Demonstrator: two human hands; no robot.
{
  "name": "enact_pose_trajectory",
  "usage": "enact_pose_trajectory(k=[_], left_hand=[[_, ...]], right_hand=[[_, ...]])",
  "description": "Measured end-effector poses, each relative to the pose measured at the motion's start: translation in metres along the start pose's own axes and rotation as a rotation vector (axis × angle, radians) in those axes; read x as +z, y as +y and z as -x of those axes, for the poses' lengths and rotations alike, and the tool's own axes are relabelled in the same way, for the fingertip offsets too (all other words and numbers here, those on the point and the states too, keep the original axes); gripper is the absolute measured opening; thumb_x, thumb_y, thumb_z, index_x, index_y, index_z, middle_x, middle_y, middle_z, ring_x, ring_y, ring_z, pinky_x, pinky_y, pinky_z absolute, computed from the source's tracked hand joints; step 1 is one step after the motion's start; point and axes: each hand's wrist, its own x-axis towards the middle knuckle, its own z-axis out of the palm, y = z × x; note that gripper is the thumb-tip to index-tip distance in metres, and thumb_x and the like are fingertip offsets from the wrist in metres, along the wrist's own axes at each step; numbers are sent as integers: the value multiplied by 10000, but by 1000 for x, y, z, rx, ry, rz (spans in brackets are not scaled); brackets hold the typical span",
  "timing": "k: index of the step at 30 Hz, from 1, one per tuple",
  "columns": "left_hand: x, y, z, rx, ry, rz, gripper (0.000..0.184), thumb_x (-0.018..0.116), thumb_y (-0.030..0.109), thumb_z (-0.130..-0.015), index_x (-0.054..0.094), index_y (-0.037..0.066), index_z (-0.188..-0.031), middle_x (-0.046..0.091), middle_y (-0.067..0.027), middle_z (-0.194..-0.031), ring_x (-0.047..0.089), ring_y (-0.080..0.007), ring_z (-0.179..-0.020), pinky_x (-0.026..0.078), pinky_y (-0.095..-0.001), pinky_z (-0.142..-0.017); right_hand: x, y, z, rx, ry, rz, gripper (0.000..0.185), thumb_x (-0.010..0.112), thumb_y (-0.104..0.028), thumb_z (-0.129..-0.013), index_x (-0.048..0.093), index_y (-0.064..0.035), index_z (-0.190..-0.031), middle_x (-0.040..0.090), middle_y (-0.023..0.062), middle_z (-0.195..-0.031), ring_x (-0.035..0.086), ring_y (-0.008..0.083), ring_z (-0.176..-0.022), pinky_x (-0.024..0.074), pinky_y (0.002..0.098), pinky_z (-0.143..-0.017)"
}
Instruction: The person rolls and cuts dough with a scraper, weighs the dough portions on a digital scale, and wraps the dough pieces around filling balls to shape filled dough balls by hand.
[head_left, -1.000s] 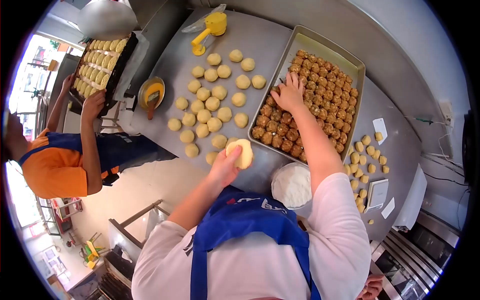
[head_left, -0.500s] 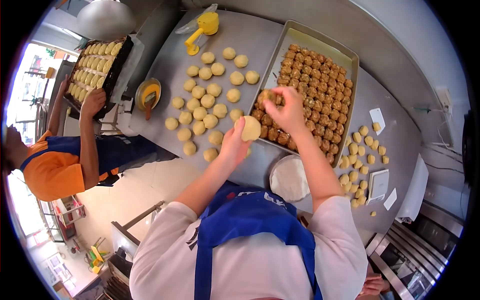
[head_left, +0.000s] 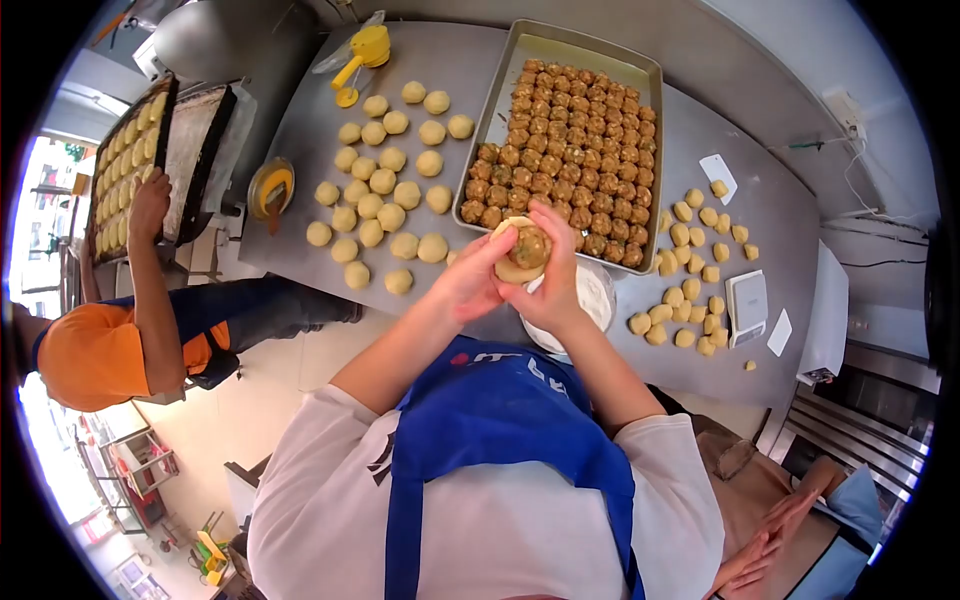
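A flattened round of dough (head_left: 517, 272) is cupped between both hands, with a brown filling ball (head_left: 529, 248) sitting on it. My left hand (head_left: 468, 280) wraps its left side, thumb along the top. My right hand (head_left: 558, 275) closes around the right side, its fingers pressing the dough's edge. Just beyond the hands lies a metal tray (head_left: 640, 80) holding rows of brown filling balls (head_left: 570, 150). Many pale dough balls (head_left: 382, 181) are spread over the steel table to the left. Beneath the hands, a bowl of white powder (head_left: 592, 300) is partly hidden.
Small dough pieces (head_left: 690, 237) lie at right, beside a white scale (head_left: 747, 305) and a white scraper (head_left: 718, 178). A yellow tool (head_left: 368, 48) and a bowl with a brush (head_left: 272, 190) are at left. A co-worker in orange (head_left: 95, 350) handles a loaded tray (head_left: 130, 170); another person's hands (head_left: 765, 540) show lower right.
My right hand has brought a filling ball from the tray onto the dough, and both hands now meet around it. The co-worker's loaded tray is now lifted and tilted.
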Motion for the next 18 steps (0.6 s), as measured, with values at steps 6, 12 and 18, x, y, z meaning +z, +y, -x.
enact_pose_trajectory(k=[6,12,18], left_hand=[[14,-18,15,36,-217,-17,351,447,246,-1002,452,51,-1294,524,-85,-1262,541,-197,-1146,448,-372,-987],[16,-18,22,191,-143,-138,358,410,211,-1014,403,76,-1346,483,-81,-1314,482,-198,-1216,409,-384,-1021],[37,-33,24,190,-235,-76,372,402,208,-1015,385,79,-1363,471,-77,-1311,486,-185,-1210,413,-381,-1012]], right_hand=[[-26,13,-9,-298,-199,88,586,653,-259,-704,506,-45,-1230,548,152,-1227,507,362,-1138,375,450,-998],[-30,-14,0,-158,-4,-22,543,641,-268,-711,531,-53,-1197,532,168,-1239,514,391,-1117,389,453,-978],[-24,-4,6,-97,89,-152,339,605,-244,-762,607,-58,-1045,596,148,-1140,531,350,-1128,392,439,-957]])
